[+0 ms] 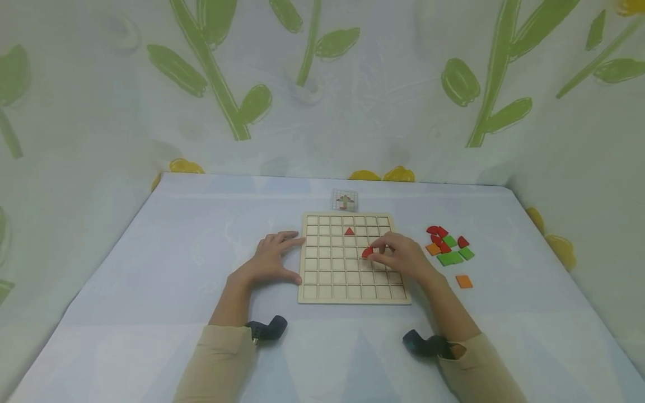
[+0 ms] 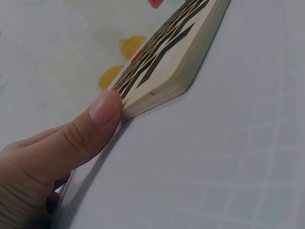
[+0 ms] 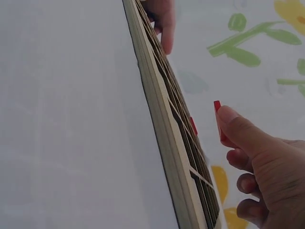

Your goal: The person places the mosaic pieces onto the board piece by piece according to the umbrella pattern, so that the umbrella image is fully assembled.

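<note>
A wooden grid board [image 1: 325, 301] lies on the table, divided into square cells. One red triangle tile [image 1: 349, 231] sits in a cell of its upper part. My right hand [image 1: 403, 257] pinches a red quarter-circle tile [image 1: 367, 253] between thumb and fingers over the board's right half; in the right wrist view the red tile [image 3: 218, 119] is edge-on, above the board. My left hand [image 1: 269, 260] rests at the board's left edge, its fingers spread and thumb [image 2: 90, 129] touching the side.
Right of the board lie loose red tiles [image 1: 463, 242], green tiles [image 1: 450, 258] and an orange square [image 1: 464, 281]. A small pattern card [image 1: 345, 200] lies behind the board. Black wrist cameras [image 1: 428, 344] sit on both wrists.
</note>
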Demonstrator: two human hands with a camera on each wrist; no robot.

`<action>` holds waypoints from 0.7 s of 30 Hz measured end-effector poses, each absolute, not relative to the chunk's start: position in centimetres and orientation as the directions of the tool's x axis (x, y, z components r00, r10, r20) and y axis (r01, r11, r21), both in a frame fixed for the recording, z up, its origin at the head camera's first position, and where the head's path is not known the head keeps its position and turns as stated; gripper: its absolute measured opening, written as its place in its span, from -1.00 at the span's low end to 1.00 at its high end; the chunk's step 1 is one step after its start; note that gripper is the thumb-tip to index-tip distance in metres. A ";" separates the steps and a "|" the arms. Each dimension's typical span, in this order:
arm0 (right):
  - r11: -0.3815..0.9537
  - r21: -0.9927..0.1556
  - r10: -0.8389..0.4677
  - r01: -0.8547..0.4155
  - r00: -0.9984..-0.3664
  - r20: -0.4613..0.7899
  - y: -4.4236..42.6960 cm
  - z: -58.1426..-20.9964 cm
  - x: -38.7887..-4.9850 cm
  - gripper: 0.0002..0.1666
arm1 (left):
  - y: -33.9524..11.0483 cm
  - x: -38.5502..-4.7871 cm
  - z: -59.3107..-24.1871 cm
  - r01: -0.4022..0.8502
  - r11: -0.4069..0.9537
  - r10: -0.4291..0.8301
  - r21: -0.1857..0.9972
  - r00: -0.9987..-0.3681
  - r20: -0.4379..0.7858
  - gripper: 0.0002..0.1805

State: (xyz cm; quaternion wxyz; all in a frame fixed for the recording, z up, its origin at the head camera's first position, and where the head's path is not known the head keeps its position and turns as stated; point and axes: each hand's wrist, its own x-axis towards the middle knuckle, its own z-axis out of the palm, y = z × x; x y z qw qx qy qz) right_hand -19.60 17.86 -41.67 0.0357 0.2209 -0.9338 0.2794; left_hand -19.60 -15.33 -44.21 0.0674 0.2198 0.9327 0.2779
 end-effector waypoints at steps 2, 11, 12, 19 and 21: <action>0.745 -0.506 -0.393 -0.434 -0.899 0.192 17.6 -41.7 -19.8 -0.68 | -15.4 -19.6 -44.2 0.369 0.748 0.446 0.552 -0.895 -0.007 0.08; 0.758 -0.499 -0.399 -0.420 -0.904 0.155 16.6 -41.6 -20.6 -0.61 | -15.5 -19.5 -44.0 0.311 0.749 0.425 0.586 -0.903 -0.064 0.03; 0.759 -0.500 -0.397 -0.417 -0.905 0.153 16.5 -41.6 -20.6 -0.62 | -15.5 -19.5 -44.0 0.314 0.747 0.426 0.586 -0.903 -0.059 0.02; 0.776 -0.487 -0.385 -0.400 -0.913 0.136 15.6 -41.7 -21.2 -0.64 | -15.4 -19.6 -44.2 0.358 0.750 0.431 0.556 -0.902 -0.001 0.00; 0.778 -0.486 -0.383 -0.398 -0.914 0.134 15.3 -41.7 -21.3 -0.62 | -15.4 -19.5 -44.3 0.360 0.752 0.429 0.553 -0.903 0.005 0.00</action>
